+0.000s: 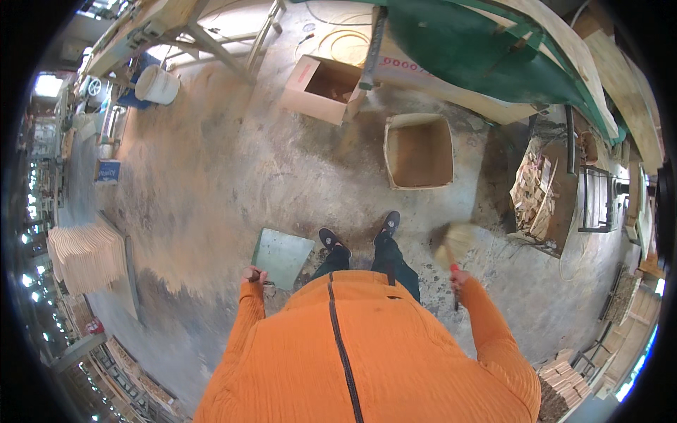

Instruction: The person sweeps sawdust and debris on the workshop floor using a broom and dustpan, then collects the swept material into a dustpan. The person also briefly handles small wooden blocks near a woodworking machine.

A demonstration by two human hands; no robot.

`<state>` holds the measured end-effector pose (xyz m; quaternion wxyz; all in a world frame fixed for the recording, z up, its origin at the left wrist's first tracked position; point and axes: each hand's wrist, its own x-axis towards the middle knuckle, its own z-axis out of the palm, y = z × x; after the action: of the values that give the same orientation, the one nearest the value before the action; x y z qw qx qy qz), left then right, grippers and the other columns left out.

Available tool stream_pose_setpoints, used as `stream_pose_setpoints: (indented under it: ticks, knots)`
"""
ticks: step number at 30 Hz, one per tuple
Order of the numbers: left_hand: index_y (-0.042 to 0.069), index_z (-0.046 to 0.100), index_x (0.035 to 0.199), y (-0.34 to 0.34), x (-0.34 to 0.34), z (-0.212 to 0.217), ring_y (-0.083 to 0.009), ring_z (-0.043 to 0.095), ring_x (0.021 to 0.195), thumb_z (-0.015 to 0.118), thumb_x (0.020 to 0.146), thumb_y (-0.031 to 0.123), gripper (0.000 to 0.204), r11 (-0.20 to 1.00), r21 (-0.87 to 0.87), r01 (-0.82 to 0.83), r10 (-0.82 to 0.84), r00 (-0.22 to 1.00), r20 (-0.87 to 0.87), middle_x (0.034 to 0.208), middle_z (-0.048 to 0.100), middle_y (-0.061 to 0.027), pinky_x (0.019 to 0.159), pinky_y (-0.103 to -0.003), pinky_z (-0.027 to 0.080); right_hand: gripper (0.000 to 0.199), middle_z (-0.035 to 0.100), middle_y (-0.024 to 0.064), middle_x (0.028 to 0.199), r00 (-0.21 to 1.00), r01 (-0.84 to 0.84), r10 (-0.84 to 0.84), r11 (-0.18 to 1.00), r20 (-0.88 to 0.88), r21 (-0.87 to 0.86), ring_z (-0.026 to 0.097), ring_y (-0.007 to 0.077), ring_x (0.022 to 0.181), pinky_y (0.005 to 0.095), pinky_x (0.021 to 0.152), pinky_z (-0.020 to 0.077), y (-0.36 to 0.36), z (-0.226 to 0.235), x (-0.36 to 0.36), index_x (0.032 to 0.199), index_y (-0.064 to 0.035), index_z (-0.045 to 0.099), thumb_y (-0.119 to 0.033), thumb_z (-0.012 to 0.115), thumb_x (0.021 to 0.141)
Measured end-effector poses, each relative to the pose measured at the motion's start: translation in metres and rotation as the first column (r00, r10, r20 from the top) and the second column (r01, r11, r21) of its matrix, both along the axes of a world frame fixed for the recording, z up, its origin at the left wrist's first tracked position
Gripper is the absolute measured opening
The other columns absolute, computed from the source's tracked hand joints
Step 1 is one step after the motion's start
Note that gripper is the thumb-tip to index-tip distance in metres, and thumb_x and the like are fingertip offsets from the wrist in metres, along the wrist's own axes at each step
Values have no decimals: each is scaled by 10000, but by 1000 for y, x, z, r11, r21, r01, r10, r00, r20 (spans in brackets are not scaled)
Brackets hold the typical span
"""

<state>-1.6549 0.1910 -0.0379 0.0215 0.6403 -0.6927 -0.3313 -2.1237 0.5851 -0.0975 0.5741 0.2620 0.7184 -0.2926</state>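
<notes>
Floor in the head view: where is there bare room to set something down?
Widest patch: left, between the blue box and the dustpan. A smaller one lies between the square open carton and the shoes. Crowded: far right, around the scrap-filled box.

Jacket (416,352): we wear bright orange, the cloth finely ribbed
Zip (340,345): ours is dark, a narrow line down the front
Sleeves (493,331): long on us, orange to match
Trousers (398,262): we have dark blue-green ones
Shoes (391,221): ours are dark, round-toed, with small pale marks
</notes>
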Motion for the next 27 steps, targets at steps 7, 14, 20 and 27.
stream_pose_setpoints:
  ticks: [7, 14, 20, 27]
  knots:
    - [34, 525, 707, 3, 72, -19, -236, 541, 610, 724, 635, 175, 254, 984, 112, -139, 127, 986, 108, 657, 558, -103, 588, -331, 453, 377, 480, 68, 525, 891, -409, 455, 797, -5, -445, 462, 167, 378, 299, 318, 328, -214, 1, 121, 995, -65, 518, 1, 564, 626]
    - [32, 563, 749, 2, 87, -13, -267, 574, 668, 732, 625, 197, 267, 977, 163, -139, 125, 988, 92, 708, 588, -125, 636, -372, 459, 709, 556, 96, 729, 572, -811, 747, 454, -338, -370, 541, 167, 549, 303, 482, 438, -286, 41, 121, 1262, -140, 407, -89, 603, 583]
    - [31, 571, 806, -18, 71, -14, -279, 589, 725, 737, 618, 196, 300, 937, 157, -311, 302, 950, 77, 772, 606, -121, 668, -376, 459, 708, 570, 155, 743, 229, -919, 721, 382, -654, 100, 580, 226, 576, 332, 481, 454, -212, 85, 86, 1299, -137, 339, -74, 568, 633]
    - [34, 547, 761, -63, 23, 12, -189, 546, 663, 712, 657, 144, 224, 926, 67, -371, 377, 919, -120, 710, 581, -68, 642, -333, 433, 442, 528, 83, 636, 864, -500, 478, 781, -158, -373, 503, 154, 451, 292, 381, 392, -308, 3, 28, 1081, -56, 454, -49, 561, 653]
